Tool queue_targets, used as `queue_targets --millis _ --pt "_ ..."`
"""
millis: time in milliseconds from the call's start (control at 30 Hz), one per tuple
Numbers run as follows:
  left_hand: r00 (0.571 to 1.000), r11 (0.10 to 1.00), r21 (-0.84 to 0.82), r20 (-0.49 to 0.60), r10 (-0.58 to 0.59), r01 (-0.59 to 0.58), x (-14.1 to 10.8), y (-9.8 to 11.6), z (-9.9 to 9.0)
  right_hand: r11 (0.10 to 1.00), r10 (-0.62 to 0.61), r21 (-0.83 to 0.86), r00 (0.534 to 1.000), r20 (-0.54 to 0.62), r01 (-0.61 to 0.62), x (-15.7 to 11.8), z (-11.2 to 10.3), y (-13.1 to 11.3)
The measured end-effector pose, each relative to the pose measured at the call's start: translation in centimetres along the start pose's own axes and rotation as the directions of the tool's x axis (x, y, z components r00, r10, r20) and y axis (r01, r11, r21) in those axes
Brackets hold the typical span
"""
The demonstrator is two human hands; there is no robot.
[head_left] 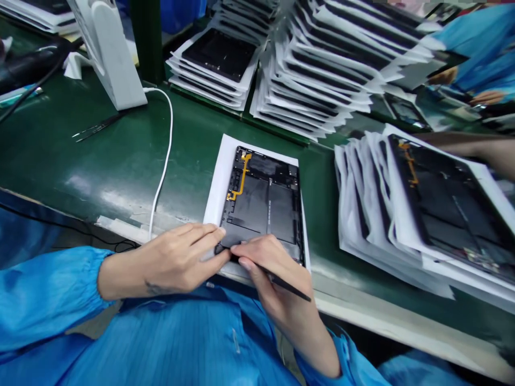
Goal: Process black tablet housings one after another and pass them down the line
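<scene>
A black tablet housing (261,206) with its inside facing up lies on a white sheet (215,177) at the table's near edge. An orange flex cable (243,179) runs down its upper left part. My left hand (173,260) rests at the housing's lower left corner, fingers stretched out, with nothing visible in them. Pinched in my right hand (273,268) is a thin black stick-like tool (292,288), whose back end points down to the right. Its tip is hidden under my fingers at the housing's near edge.
Stacks of housings between white sheets stand behind (217,59), (317,69) and to the right (386,198). A white stand (115,59) with a white cable (169,134) is at the left, near black tweezers (96,128). Another person's blue sleeve (483,48) shows at upper right.
</scene>
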State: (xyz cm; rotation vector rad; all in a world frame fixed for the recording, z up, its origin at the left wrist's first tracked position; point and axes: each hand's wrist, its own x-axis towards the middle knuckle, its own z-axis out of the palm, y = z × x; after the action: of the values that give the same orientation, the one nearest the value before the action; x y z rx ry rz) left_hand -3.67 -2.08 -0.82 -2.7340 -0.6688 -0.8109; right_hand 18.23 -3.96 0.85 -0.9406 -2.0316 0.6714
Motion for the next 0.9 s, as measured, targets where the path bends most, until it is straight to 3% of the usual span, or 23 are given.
queue_targets --millis 100,333,600,900 --pt "0.999 0.999 -0.040 -0.035 -0.008 0.006 -1.0 -0.2 0.3 1.000 0.012 -0.009 1.000 0.027 -0.011 -0.1 -0.7 0.0" --pt "0.998 0.996 0.088 0.056 0.020 -0.025 -0.2 0.8 -0.3 0.977 0.125 -0.171 0.992 -0.021 -0.126 -1.9 -3.4 -0.2" --pt "0.988 0.993 0.004 0.105 0.115 -0.116 2.0 0.1 0.2 0.974 0.046 -0.216 0.996 -0.080 -0.062 -2.5 -2.8 -0.7" --pt "0.980 0.992 0.002 0.156 0.121 -0.123 2.7 0.7 1.1 0.941 0.002 -0.336 0.993 0.122 0.040 -3.8 -2.6 -1.3"
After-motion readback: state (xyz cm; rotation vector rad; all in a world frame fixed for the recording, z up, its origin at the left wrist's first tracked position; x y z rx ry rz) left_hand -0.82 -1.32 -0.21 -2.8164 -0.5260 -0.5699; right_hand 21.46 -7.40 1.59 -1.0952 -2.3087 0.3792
